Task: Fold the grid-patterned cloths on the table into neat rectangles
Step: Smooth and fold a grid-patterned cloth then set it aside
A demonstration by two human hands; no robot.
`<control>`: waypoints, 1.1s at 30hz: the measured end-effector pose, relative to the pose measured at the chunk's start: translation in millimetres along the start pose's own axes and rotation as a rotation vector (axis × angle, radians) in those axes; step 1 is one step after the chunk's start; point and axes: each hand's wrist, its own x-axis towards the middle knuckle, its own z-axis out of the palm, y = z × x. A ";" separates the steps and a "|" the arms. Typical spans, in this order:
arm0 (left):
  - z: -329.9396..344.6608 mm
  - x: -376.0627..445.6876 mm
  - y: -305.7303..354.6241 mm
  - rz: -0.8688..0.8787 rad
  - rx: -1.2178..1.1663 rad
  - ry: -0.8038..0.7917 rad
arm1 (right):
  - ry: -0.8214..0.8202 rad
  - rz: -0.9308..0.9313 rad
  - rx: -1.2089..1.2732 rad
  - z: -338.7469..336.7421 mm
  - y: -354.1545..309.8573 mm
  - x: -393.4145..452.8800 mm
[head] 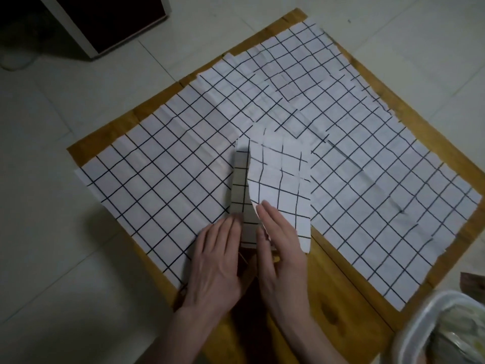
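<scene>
Head view: wooden table point(341, 292), tiled floor point(52, 232)

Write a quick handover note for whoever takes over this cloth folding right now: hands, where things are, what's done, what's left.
Left hand: fingers straight, pressing flat on the left edge of the folded cloth.
Right hand: fingers straight, resting on the cloth's raised upper flap near its front end.
Folded cloth: a narrow grid-patterned piece, part-folded, its top layer lifted and curved, lying on the spread cloths that cover most of the wooden table.
Done: that one piece is folded down to a strip, not yet flat.
Left: flatten and finish it, then fold the overlapping spread cloths.
A plastic container sits at the table's near right corner.
</scene>
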 end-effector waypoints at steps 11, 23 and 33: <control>-0.1 -1.1 -11.4 -0.037 -0.060 -0.021 | -0.208 0.082 -0.193 26.7 33.1 15.7; 10.2 -6.0 -13.7 0.014 -0.002 -0.091 | -0.461 -0.274 -0.768 -55.9 50.8 63.2; 8.5 -4.7 -2.7 -0.035 0.068 -0.109 | -0.426 -0.133 -1.057 -70.6 58.3 54.0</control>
